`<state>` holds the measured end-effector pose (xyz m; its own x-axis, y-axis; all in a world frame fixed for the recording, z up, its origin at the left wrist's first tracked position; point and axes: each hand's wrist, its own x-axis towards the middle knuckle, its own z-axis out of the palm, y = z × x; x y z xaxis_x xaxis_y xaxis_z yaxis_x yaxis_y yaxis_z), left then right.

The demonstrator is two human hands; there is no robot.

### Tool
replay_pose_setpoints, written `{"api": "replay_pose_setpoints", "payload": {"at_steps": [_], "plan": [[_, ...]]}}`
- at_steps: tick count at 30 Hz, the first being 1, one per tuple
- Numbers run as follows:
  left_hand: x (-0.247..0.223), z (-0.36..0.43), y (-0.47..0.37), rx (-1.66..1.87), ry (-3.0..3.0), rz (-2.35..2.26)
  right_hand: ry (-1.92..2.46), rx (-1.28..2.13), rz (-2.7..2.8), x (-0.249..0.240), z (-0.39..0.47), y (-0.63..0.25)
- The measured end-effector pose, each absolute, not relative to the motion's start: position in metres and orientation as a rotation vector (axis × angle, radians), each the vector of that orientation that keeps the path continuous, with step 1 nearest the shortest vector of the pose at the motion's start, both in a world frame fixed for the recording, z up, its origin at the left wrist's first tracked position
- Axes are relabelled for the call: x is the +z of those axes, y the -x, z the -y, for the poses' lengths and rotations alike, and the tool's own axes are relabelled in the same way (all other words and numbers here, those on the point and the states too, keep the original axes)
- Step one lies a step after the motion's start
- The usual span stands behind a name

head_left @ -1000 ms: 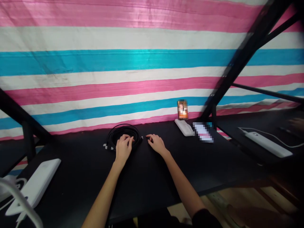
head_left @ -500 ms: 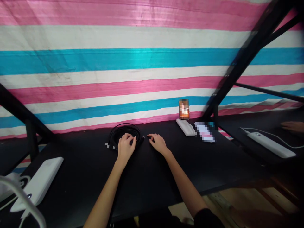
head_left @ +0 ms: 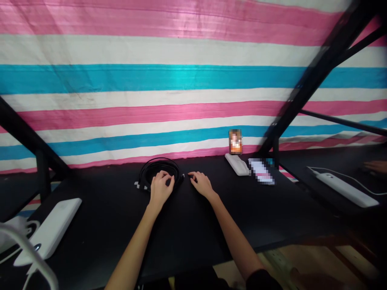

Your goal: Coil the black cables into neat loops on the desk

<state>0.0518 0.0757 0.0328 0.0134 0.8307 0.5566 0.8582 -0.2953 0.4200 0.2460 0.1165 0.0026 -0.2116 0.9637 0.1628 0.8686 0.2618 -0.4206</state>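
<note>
A coil of black cable (head_left: 157, 164) lies on the black table, with light-coloured pieces at its left edge and a small light connector (head_left: 183, 176) at its right. My left hand (head_left: 162, 186) rests over the near side of the coil. Its fingers bend loosely and a gap shows between thumb and forefinger; the undersides of the fingers are hidden. To the right of the connector, my right hand (head_left: 201, 183) lies on the tabletop, forefinger stretched toward the coil, apart from it, holding nothing.
A white power bank (head_left: 56, 225) with a cable lies at left. At right are a pale flat device (head_left: 237, 165), a small upright blurred screen (head_left: 235, 141) and a blurred phone-like item (head_left: 260, 171). Beyond a black frame (head_left: 282, 121) lies another white power bank (head_left: 347, 189), near another person's hand (head_left: 375, 166).
The view has tilted up very slightly. My hands and the cable coil keep their places on the table. The other person's hand at far right has shifted a little.
</note>
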Motion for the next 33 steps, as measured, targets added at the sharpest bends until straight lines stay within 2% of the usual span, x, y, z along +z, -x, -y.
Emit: {"api": "replay_pose_setpoints", "payload": {"at_steps": [12,33], "plan": [[0.022,-0.082,-0.048,-1.068,2.210,1.911,1.651,0.313,2.145,-0.001,-0.119,-0.246],[0.028,-0.079,-0.049,-1.163,2.188,1.984,1.604,0.276,2.164,-0.011,-0.126,-0.250]]}}
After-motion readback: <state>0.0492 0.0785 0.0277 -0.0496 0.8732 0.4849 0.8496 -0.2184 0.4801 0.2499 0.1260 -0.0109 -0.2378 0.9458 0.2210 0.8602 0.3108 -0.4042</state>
